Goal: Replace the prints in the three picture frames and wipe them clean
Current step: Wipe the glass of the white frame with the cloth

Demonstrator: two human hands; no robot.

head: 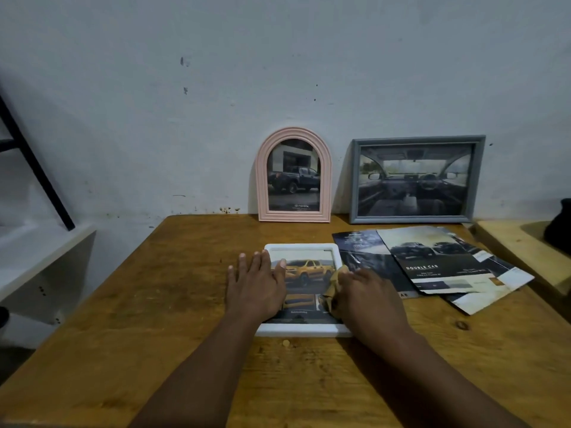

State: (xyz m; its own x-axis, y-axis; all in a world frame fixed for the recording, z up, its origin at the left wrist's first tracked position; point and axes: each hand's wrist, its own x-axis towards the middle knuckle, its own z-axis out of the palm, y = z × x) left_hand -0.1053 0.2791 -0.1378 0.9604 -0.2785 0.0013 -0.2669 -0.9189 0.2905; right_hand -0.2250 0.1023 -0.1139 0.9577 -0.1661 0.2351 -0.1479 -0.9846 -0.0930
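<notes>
One flat left hand (256,285), fingers spread, is pressing the white rectangular picture frame (301,329); the right hand (367,291) is clutching a crumpled tan cloth (332,288).

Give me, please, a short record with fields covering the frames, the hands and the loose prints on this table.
Lying flat: white rectangular frame on the brown wooden table, holding a yellow pickup print
Left hand: flat on that frame's left side, fingers straight
Right hand: holds a crumpled tan cloth against the frame's right side
Leaning on wall: pink arched frame and grey rectangular frame, each with a print in it
Loose: dark car prints, overlapping, right of the white frame
</notes>
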